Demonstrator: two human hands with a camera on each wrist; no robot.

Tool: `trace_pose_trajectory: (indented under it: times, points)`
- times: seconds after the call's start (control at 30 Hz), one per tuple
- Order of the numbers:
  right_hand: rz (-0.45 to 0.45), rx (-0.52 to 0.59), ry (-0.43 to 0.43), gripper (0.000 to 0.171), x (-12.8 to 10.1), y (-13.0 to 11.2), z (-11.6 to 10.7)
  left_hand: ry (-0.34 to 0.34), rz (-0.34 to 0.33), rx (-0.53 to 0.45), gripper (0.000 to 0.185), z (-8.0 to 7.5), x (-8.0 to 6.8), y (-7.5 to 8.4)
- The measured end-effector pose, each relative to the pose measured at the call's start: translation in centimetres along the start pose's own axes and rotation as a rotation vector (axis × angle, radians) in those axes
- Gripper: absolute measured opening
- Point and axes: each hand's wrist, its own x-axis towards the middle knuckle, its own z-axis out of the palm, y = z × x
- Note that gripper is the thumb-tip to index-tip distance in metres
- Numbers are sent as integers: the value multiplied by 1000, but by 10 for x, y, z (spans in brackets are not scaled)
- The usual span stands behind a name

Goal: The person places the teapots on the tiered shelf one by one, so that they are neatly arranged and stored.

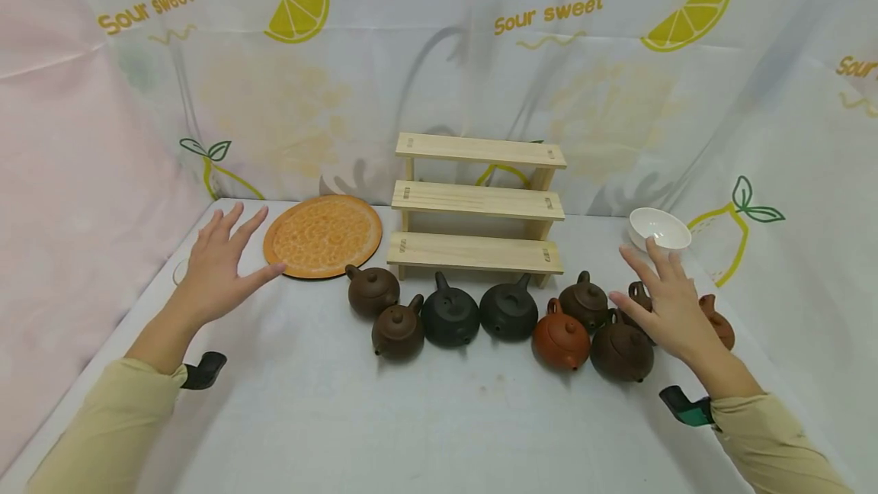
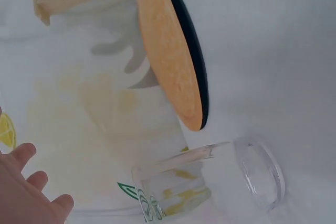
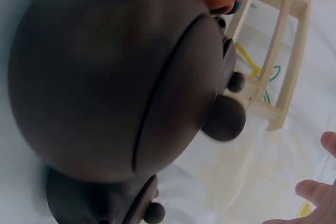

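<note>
My left hand (image 1: pixel 214 271) hovers with fingers spread, left of a round orange-brown board (image 1: pixel 322 236). Behind that hand, a clear glass (image 2: pixel 210 182) is mostly hidden in the head view. My right hand (image 1: pixel 667 312), fingers also spread, hangs over the teapots at the right and holds nothing. A dark brown teapot (image 1: pixel 622 351) sits just left of it and looms large in the right wrist view. Along the row stand a red teapot (image 1: pixel 561 340), a black teapot (image 1: pixel 450 317), another black teapot (image 1: pixel 509 312) and several brown ones. A reddish-brown teapot (image 1: pixel 720 326) is partly covered by my right hand.
A three-step wooden shelf (image 1: pixel 475 251) stands behind the teapots, at the back middle. Near the back right corner is a white bowl (image 1: pixel 660 229). White cloth (image 1: pixel 425 425) covers the table, and a lemon-print curtain (image 1: pixel 384 82) hangs behind it.
</note>
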Motion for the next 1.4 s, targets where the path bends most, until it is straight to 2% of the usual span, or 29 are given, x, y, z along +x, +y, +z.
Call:
trace_pose_trajectory:
  times: [0.27,0.43,0.6,0.9,1.2,1.4]
  points:
    - [-36,92,-9,68,2,-14,7,23,55,-184,83,-1,14,0]
    - [-52,122,-19,69,4,-22,12,14,14,-266,83,-2,20,1]
    - [-43,150,-47,71,5,-32,14,-26,-48,-331,86,-2,27,3]
    - [-51,210,-80,73,8,-47,24,-108,-48,-538,86,3,47,4]
    - [-92,231,-97,76,13,-63,31,-113,-50,-673,79,13,66,9]
    - [-122,253,-105,76,14,-69,36,-111,-55,-704,74,22,76,14]
